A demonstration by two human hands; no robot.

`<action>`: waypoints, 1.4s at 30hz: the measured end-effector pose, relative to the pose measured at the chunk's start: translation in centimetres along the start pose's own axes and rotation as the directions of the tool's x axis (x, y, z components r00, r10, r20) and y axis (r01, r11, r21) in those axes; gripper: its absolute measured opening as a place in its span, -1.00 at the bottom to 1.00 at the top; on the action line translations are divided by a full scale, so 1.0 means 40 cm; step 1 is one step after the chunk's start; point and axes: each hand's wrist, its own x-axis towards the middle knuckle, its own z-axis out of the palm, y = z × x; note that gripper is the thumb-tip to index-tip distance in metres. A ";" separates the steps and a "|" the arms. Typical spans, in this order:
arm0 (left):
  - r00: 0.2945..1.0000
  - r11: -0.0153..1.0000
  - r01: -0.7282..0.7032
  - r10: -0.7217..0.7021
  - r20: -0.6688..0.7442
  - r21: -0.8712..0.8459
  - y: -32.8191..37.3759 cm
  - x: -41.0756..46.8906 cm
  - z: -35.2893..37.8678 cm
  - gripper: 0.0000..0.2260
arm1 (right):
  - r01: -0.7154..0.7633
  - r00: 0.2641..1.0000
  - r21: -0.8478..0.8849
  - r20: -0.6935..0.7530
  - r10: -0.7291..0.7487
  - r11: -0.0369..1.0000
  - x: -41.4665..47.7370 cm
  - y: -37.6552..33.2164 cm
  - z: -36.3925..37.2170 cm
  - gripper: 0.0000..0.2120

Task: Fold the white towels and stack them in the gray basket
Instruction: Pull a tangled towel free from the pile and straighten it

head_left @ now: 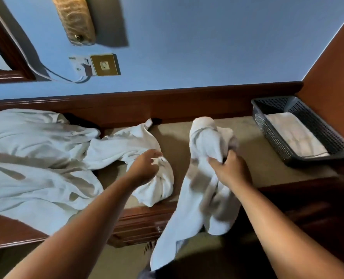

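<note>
My right hand (pixel 230 168) grips a white towel (pixel 203 150) that bunches above my fist and hangs down past the desk's front edge. My left hand (pixel 145 166) hovers with loosely curled fingers over a crumpled white towel (pixel 157 184) lying on the desk; whether it touches the cloth is unclear. The gray basket (pixel 275 135) stands at the right end of the desk, and a folded white towel (pixel 293 135) lies flat inside it.
A big heap of white cloth (pixel 36 158) covers the left of the wooden desk (pixel 247 133). A raised wooden back rail runs along the blue wall. A wooden panel rises right of the basket. A wall socket with a cable sits upper left.
</note>
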 end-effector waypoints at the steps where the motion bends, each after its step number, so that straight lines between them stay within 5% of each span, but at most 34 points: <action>1: 0.999 0.979 0.033 -0.038 0.019 0.201 -0.039 0.051 -0.015 -0.54 | -0.022 0.999 -0.050 0.028 0.024 0.999 0.059 -0.012 0.011 -0.48; 4: 0.973 0.661 -0.084 -0.108 0.206 0.746 -0.143 0.194 -0.051 -0.07 | -0.052 0.978 -0.249 0.181 0.099 0.967 0.209 -0.035 0.088 -0.18; 6: 0.948 0.428 -0.256 -0.066 0.312 0.867 -0.205 0.254 -0.055 0.20 | 0.004 0.962 -0.310 0.262 0.082 0.951 0.235 -0.035 0.151 -0.05; 8: 0.921 0.312 -0.369 -0.004 0.390 0.875 -0.257 0.304 -0.049 0.24 | 0.008 0.933 -0.343 0.341 0.117 0.939 0.227 -0.029 0.219 -0.06; 12: 0.874 0.226 -0.485 0.127 0.468 0.845 -0.323 0.371 -0.023 -0.03 | 0.000 0.862 -0.345 0.476 0.175 0.939 0.194 -0.028 0.336 -0.16; 19: 0.855 0.392 -0.518 0.273 0.442 0.760 -0.403 0.396 -0.055 -0.23 | 0.047 0.651 -0.083 0.758 0.032 0.995 0.139 -0.116 0.514 0.28; 24: 0.899 0.554 -0.338 0.429 0.087 0.761 -0.289 0.397 -0.308 -0.30 | 0.105 0.811 0.266 0.534 -0.237 0.958 0.173 -0.380 0.596 0.24; 27: 0.825 0.566 -0.191 0.535 -0.181 0.802 -0.217 0.353 -0.589 -0.38 | 0.261 0.815 0.473 0.359 -0.454 0.842 0.175 -0.652 0.612 0.16; 31: 0.686 0.479 0.113 0.596 -0.418 0.870 -0.176 0.226 -0.927 -0.52 | 0.471 0.631 0.596 0.287 -0.721 0.650 0.138 -1.031 0.649 0.11; 33: 0.646 0.413 0.273 0.591 -0.483 0.869 -0.215 0.168 -1.046 -0.58 | 0.607 0.476 0.544 0.335 -0.813 0.579 0.118 -1.172 0.661 0.03; 35: 0.674 0.390 0.378 0.506 -0.538 0.840 -0.299 0.129 -1.114 -0.60 | 0.734 0.299 0.441 0.472 -0.829 0.516 0.089 -1.239 0.668 -0.12; 37: 0.773 0.370 0.413 0.340 -0.535 0.832 -0.394 0.111 -1.124 -0.48 | 0.786 0.221 0.388 0.550 -0.805 0.481 0.074 -1.230 0.689 -0.23; 42: 0.926 0.437 0.309 0.065 -0.373 0.845 -0.483 0.137 -0.971 -0.31 | 0.778 0.346 0.138 0.720 -0.602 0.613 0.121 -1.028 0.728 -0.29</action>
